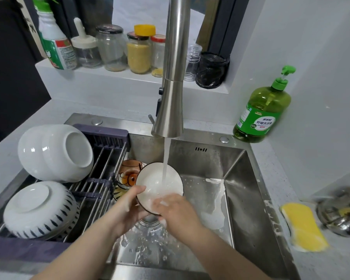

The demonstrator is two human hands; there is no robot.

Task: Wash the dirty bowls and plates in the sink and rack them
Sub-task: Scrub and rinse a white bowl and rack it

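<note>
The left grip (129,207) clamps thumb-over-rim on a dark-edged white bowl (160,178) tilted under the running tap (173,77) above the drain of the sink (240,199), while the right grip (174,207) lies inside its lower wall, fingers seemingly flat though spray blurs them. Wet and soapy, the stiff, breakable bowl is likely slippery and best pinched at the rim. Just left, the rack (101,158) carries upturned bowls (55,152), an orange-patterned dish (129,174) crowding the gap between.

green pump bottle (263,106) on counter (287,178), label reads 家家宜 above 柠檬洗洁精, finer print illegible, white bottle (54,40) on shelf (113,77), label too blurred to read
</note>
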